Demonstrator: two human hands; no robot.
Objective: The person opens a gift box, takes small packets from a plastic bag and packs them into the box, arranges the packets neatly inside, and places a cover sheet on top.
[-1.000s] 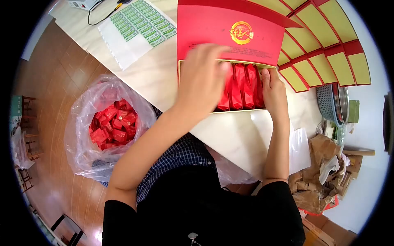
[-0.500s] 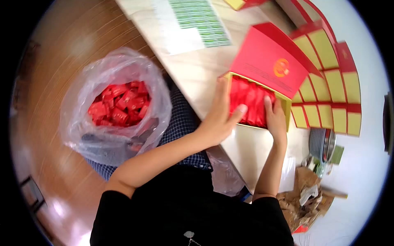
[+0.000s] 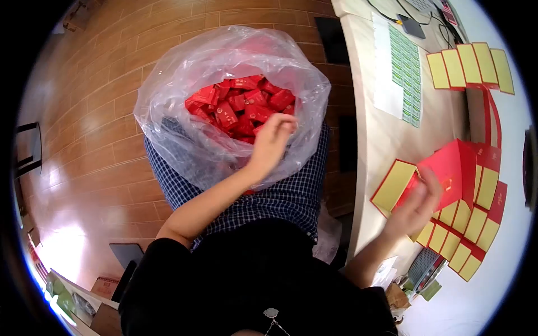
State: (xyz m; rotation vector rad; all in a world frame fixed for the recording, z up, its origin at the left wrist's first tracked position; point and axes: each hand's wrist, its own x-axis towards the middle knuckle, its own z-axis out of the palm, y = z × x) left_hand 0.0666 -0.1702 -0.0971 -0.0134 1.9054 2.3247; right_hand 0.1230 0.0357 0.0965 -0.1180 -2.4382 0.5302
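My left hand (image 3: pixel 272 143) is over the right side of a clear plastic bag (image 3: pixel 174 73) on my lap. Its fingers are loosely bent, and nothing shows in them. Small red packets (image 3: pixel 227 115) fill the bag, close to my fingertips. On the table, a red and yellow gift box (image 3: pixel 392 182) stands with its red lid (image 3: pixel 451 168) raised. My right hand (image 3: pixel 417 204) is at the box's near side, slightly blurred, with the fingers apart. It hides much of the inside, where some red shows.
Stacked red and yellow boxes (image 3: pixel 459 224) line the wall side of the table (image 3: pixel 364 140). More boxes (image 3: pixel 471 66) stand farther back. A sheet of green labels (image 3: pixel 404 75) lies near cables and a dark device (image 3: pixel 411 26).
My left hand has left the box and moved to the bag. My right hand stays by the box. The view has swung left toward the bag.
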